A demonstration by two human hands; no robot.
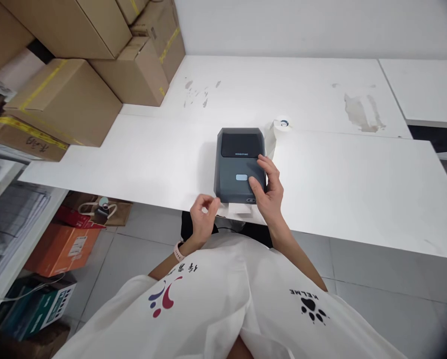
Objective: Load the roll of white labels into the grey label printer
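Observation:
A dark grey label printer [227, 168] with a glossy black window and a pale button sits near the front edge of the white table. My right hand [268, 192] lies over its right side, thumb on top by the button and fingers along the edge. At the front left corner is my left hand [204, 214], fingers curled in and thumb tip against the printer; anything inside them is hidden. A white paper label strip [240, 208] sticks out from the printer's front, between both hands. Behind the printer, a white label roll [283, 124] stands with its paper running toward it.
Cardboard boxes [68, 102] are stacked at the table's back left. A white wall [320, 27] closes off the far side. Below on the left are a shelf and an orange box [61, 248]. The white table [343, 184] has worn patches and a seam.

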